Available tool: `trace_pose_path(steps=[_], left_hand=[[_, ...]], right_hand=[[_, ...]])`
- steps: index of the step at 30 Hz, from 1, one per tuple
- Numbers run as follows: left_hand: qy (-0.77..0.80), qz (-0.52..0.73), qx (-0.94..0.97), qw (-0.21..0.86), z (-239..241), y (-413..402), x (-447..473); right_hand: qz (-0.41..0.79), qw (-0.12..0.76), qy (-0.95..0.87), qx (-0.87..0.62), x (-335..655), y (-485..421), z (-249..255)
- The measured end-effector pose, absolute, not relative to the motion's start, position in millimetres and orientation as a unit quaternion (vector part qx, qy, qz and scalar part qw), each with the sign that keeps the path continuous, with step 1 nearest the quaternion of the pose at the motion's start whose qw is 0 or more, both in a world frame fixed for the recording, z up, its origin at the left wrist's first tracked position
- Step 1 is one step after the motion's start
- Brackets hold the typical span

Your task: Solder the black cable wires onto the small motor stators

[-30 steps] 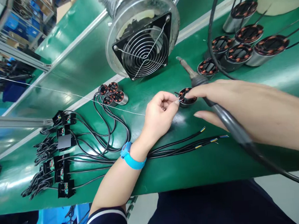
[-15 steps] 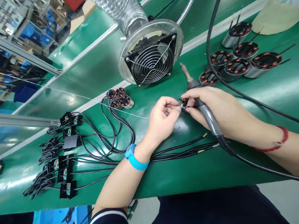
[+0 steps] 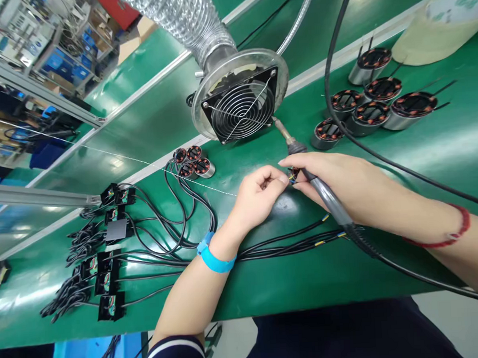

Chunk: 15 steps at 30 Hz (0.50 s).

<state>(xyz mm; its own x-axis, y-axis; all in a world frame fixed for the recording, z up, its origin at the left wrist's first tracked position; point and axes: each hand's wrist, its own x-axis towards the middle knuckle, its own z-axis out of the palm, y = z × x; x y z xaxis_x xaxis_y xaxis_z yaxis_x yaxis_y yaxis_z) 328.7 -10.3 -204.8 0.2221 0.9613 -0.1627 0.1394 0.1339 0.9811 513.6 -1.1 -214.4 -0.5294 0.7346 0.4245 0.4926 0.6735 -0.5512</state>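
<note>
**Hands close in over the small stator**

Since a second ago the right hand (image 3: 343, 187), wrapped round the soldering iron (image 3: 323, 193), has slid over the stator (image 3: 294, 174). The left hand (image 3: 259, 194) pinches fine wire against it. At twelve o'clock beyond stands the extraction fan (image 3: 241, 107).

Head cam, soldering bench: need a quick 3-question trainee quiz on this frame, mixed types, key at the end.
1. True or false: the right hand grips the soldering iron with its tip pointing toward the extraction fan.
2. Multiple choice: the left hand pinches at A) the small stator between both hands, B) the roll of tape, C) the fan grille.
3. Fill in: the band on the left wrist is ____.

Key: 1 true; 2 A; 3 blue. The stator is mostly hidden by the fingers.
</note>
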Motion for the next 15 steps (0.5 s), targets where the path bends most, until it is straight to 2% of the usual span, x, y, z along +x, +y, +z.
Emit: trace_pose_path(steps=[5, 15], left_hand=[[0.486, 0.357, 0.561, 0.567, -204.9, -9.7, 326.8], [0.483, 0.362, 0.559, 0.569, -207.8, -9.5, 325.5]], right_hand=[[0.257, 0.373, -0.813, -0.367, 515.8, -4.4, -218.6], [0.259, 0.388, -0.795, -0.388, 519.9, -7.5, -220.9]])
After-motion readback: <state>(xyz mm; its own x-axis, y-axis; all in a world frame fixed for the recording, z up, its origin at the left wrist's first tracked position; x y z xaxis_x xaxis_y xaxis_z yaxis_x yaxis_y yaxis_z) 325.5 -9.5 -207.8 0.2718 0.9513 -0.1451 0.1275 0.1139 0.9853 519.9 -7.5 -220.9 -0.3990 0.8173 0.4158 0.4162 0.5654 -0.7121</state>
